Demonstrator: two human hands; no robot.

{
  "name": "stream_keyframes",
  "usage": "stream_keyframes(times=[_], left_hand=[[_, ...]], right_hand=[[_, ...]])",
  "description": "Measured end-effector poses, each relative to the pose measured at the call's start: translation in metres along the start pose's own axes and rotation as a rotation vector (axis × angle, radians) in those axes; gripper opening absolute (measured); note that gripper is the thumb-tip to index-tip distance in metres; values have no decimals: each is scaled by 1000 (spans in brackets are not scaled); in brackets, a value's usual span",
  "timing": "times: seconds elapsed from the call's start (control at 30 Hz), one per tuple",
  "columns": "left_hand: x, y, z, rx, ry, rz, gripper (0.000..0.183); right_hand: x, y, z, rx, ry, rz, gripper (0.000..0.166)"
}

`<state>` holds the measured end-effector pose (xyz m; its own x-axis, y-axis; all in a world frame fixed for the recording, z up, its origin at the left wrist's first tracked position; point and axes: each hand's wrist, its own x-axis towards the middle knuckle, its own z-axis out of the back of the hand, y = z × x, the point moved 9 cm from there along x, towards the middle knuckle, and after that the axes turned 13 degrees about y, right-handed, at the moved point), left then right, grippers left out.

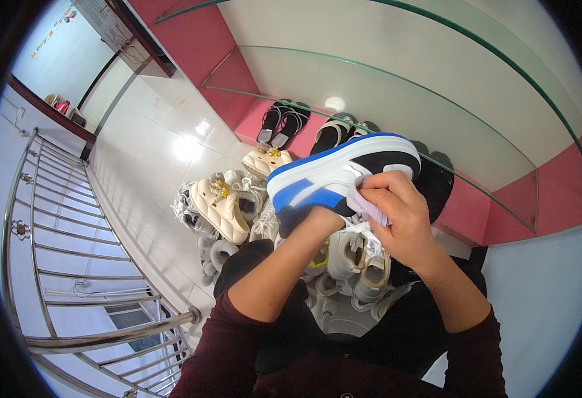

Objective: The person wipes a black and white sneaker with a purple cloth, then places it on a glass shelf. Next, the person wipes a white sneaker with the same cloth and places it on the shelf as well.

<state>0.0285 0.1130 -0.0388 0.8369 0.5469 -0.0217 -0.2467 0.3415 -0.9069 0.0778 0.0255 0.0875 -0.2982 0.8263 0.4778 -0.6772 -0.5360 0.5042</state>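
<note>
A blue, white and black sneaker is held up before me, tilted on its side with its blue outsole edge toward the shelves. My left hand reaches into its opening and holds it from there; the fingers are hidden inside. Pinched in my right hand is a pale lilac cloth, pressed against the shoe's side. Below the sneaker several white and beige sneakers lie crowded between my knees.
Cream clogs with charms and grey fluffy slippers lie left on the tiled floor. Strappy black sandals rest on the pink cabinet base, under glass shelves. A steel railing runs along the left.
</note>
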Motion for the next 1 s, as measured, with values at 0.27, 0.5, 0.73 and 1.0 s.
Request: stream_keyframes(times=[0.27, 0.5, 0.73, 1.0], left_hand=[[-3, 13, -5, -64, 39, 14, 30], [-3, 14, -19, 78, 141, 18, 29], [-8, 10, -11, -21, 96, -13, 28], [-7, 1, -3, -4, 39, -43, 29]], right_hand=[[0, -17, 14, -208, -73, -29, 31], [1, 9, -5, -27, 18, 25, 31], [3, 1, 7, -160, -29, 115, 19], [-13, -57, 55, -395, -222, -227, 23]])
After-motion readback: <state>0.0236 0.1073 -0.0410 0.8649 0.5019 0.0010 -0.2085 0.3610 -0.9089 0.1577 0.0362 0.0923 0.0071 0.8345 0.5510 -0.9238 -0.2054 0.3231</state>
